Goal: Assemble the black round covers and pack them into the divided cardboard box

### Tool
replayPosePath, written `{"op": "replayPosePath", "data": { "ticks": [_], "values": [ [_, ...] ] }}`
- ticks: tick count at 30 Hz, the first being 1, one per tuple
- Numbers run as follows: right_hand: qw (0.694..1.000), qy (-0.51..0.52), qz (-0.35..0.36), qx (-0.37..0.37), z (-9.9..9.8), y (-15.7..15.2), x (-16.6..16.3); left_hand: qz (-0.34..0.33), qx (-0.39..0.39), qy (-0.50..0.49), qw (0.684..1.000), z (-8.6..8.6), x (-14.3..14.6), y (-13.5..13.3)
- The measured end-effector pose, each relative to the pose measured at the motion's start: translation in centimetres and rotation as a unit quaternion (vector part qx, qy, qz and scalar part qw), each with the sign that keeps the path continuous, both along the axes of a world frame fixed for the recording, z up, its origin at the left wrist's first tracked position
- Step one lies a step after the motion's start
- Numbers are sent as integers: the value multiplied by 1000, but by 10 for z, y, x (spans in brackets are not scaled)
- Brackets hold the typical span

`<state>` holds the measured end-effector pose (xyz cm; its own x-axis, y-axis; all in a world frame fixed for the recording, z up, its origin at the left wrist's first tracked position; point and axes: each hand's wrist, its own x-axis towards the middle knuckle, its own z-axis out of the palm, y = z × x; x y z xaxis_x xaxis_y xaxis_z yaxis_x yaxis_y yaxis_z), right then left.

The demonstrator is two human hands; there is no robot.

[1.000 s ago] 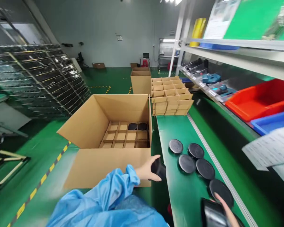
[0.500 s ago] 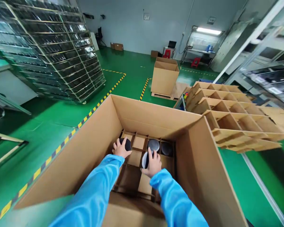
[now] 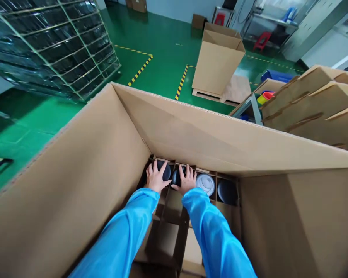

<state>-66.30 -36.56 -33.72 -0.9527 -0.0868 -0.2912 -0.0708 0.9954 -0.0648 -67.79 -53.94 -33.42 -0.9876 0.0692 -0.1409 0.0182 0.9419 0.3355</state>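
Deep inside a large cardboard box (image 3: 174, 123), my left hand (image 3: 156, 178) grips a dark, round-topped item (image 3: 165, 171) in the far-left divider cell. Beside it, my right hand (image 3: 186, 181) has its fingers around another dark round item (image 3: 176, 177) in the neighbouring cell. Both hands partly cover what they hold, so its lower part is hidden. Just right of my right hand sits a round item with a grey, ringed top (image 3: 205, 184). A dark round item (image 3: 227, 192) occupies the cell at the far right of that row. Cardboard dividers (image 3: 174, 216) form the cells nearer me.
Stacked cardboard dividers (image 3: 310, 100) stand outside the box to the right. Beyond the far wall, a tall carton (image 3: 217, 61) rests on a pallet (image 3: 237, 88). A wire rack of dark wrapped goods (image 3: 60, 46) is at left. Yellow-black tape (image 3: 140, 70) marks the green floor.
Both hands have moved to the box's far row, bringing the dark items down into cells there. My right hand has shifted left, closer to my left hand. The view has tilted down and closer.
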Motion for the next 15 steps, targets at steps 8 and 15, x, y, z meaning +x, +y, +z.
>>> {"op": "replayPosePath", "data": {
  "ticks": [8, 15],
  "values": [
    [999, 43, 15, -21, -31, 11, 13, -93, -28, 18, 995, -41, 10, -8],
    [996, -25, -15, -82, 42, -4, 45, -31, -86, -57, 994, -14, 5, 14]
  ]
}}
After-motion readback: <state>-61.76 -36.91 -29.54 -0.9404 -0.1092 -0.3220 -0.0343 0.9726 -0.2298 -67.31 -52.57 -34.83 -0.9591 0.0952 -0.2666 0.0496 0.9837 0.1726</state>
